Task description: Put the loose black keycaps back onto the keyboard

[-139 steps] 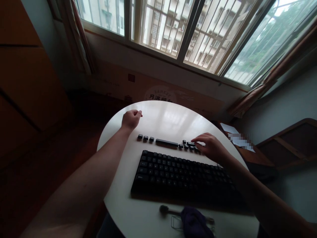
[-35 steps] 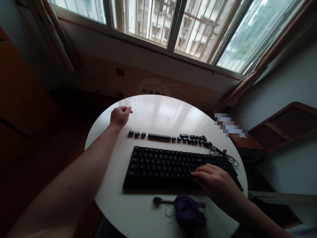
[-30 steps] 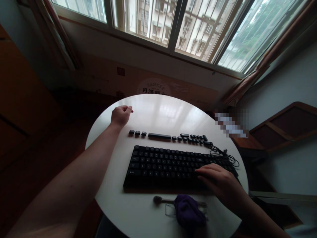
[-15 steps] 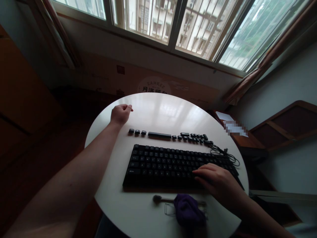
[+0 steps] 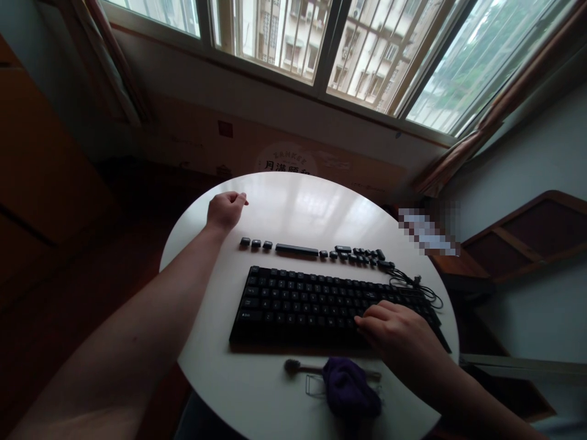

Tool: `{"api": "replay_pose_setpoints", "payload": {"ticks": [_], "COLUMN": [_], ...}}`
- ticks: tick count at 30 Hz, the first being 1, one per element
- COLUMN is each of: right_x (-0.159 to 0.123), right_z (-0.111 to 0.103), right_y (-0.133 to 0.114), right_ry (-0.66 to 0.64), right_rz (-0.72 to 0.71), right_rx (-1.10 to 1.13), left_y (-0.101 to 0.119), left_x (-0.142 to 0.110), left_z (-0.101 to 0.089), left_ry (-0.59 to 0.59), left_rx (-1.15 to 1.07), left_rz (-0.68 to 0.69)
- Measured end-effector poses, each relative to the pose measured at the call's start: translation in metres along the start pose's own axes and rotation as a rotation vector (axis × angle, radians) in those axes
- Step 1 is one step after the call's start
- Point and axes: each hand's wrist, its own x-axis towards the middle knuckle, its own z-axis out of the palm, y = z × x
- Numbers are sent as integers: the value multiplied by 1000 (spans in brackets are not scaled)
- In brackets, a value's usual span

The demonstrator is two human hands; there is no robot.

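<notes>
My left hand (image 5: 224,211) is closed in a fist over the far left of the white round table (image 5: 215,391); whatever it may hold is hidden. A black keyboard (image 5: 293,305) lies across the table, its front strip bare of keys. Over its lower right part, my right hand (image 5: 398,333) is closed, thumb and forefinger pinched at a keycap beside the M key; the fingers partly hide it. Behind the keyboard stand loose black keycaps in a row, among them a long spacebar (image 5: 296,250) and a cluster of smaller keycaps (image 5: 355,256) at right.
In front of the keyboard lie a small brush (image 5: 298,367), a bunched purple cloth (image 5: 351,391) and a bent wire tool (image 5: 314,386). A coiled cable (image 5: 417,286) sits at the keyboard's far right corner. A window (image 5: 316,43) is ahead, a wooden chair (image 5: 532,226) at right.
My right hand has come from the loose keycaps behind the keyboard to its lower right keys. Its fingertips, slightly apart a second ago, are now pinched. My left fist stays in place.
</notes>
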Motion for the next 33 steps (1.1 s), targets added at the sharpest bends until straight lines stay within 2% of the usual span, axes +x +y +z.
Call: {"api": "replay_pose_setpoints", "payload": {"ticks": [18,21,28,30,33], "right_x": [-6,-13,-34,-33,-25], "right_z": [10,7,-3,0,8], "right_y": [-13,-11,-4,-7,-15], "right_ry": [92,133,396,414,367], "right_rz": [44,42,19,-27,-74], "right_rx": [-83,-4,217,257,292], "left_y": [-3,-3,-3,-3,-3], "left_x": [1,2,4,4,3], "left_z": [-2,-2,1,2,2], "left_ry": [15,19,-2,-8,-14], "left_rx": [-18,-23,-22,-19,-14], "left_rz": [-14,-13,-5,-6,-7]}}
